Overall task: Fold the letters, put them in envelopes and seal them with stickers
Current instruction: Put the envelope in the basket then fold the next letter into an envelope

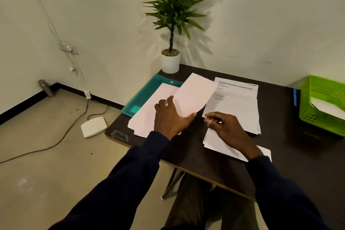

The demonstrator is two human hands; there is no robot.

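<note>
The person sits at a dark desk [280, 155]. In the middle of the frame the left hand [170, 117] holds 1 envelope [194, 93] by its near end. The thumb is at the near edge and the fingers [164, 103] are bent on the other side. So the envelope is lifted and tilted above the envelope stack [147, 115], which lies just to the left, partly on a teal folder [140, 99]. I think it is held up like this so that its opening can meet the paper on the right.

The right hand [231, 130] is low over a folded letter [218, 145], lower right of centre. Its fingers [211, 118] are curled, with the tips close together near the letter's far edge. I cannot tell if they really pinch the paper or only touch it. Probably this hand is there to slide the letter into the envelope.

The unfolded letters [237, 104] lie in a pile just behind this hand, printed side up and easy to reach for the next fold. A green basket [317, 89] at the right edge has white paper inside; perhaps finished ones go there. A plant [170, 61] stands at the far desk corner. I cannot find any stickers in view.
</note>
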